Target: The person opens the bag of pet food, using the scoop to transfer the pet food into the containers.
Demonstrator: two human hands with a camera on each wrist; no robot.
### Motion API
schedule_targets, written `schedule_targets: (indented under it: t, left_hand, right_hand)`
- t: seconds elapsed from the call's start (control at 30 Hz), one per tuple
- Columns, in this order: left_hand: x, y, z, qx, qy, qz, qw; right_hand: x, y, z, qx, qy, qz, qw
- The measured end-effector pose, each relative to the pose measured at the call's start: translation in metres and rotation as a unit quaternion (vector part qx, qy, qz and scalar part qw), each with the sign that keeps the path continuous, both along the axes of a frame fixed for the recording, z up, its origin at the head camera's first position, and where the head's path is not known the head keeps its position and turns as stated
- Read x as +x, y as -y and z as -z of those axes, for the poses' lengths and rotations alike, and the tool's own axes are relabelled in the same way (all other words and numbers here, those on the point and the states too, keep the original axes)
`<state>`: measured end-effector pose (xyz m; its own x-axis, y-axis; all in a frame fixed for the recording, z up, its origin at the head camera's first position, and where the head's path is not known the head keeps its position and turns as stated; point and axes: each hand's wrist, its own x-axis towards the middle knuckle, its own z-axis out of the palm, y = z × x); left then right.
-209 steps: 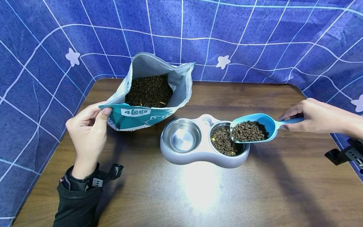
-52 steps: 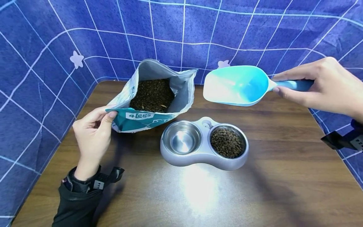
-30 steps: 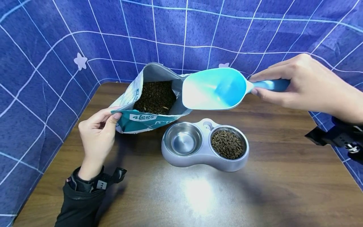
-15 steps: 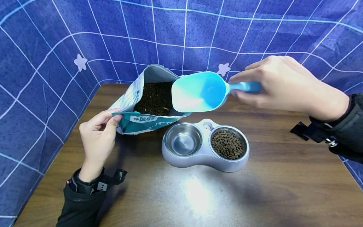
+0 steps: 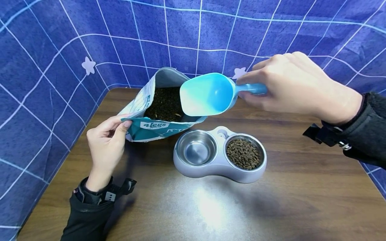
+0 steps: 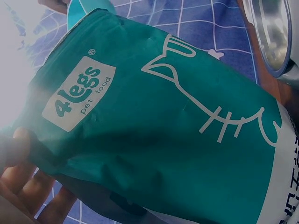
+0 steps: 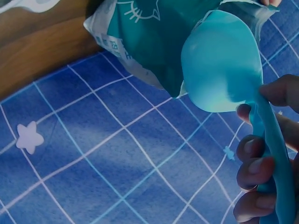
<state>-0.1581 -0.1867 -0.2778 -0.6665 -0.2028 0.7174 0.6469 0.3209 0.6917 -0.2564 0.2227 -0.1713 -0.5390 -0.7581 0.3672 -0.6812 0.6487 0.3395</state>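
Note:
My left hand [image 5: 107,147] pinches the front left corner of an opened teal pet food bag [image 5: 153,129] between thumb and fingers. Brown kibble [image 5: 166,103] shows inside the bag's wide mouth. My right hand [image 5: 289,85] grips the handle of a light blue scoop [image 5: 208,93], whose bowl holds no kibble and overlaps the right side of the bag's mouth. In the right wrist view the fingers [image 7: 254,170] curl round the scoop's handle. In front stands a pale double feeder [image 5: 215,170]; its left steel bowl [image 5: 196,149] is bare, its right bowl [image 5: 261,159] full of kibble.
Everything stands on a brown wooden table [image 5: 289,197], with a bright light reflection near its front. A blue cloth [image 5: 211,26] with a white grid and pale stars hangs behind and beside the table.
Earlier the scoop held kibble over the right bowl. It has since been emptied, lifted and carried left to the bag's mouth. The left hand keeps its pinch on the bag.

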Motion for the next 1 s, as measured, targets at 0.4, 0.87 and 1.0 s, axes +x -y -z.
schedule_targets:
  t: [0.4,0.87,1.0]
  left_hand:
    - [0.0,0.0,-0.003,-0.007,0.001,0.0,1.0]
    - [0.003,-0.001,-0.002,-0.029,0.013,-0.009,0.9994]
    - [0.004,-0.001,-0.001,-0.031,0.013,-0.006,0.9994]
  right_hand:
    - [0.071,0.076,-0.052,0.058,-0.006,-0.024,0.998]
    - [0.089,0.115,-0.05,0.058,-0.045,-0.038,0.997]
    - [0.091,0.123,-0.046,0.067,-0.039,-0.038,0.996]
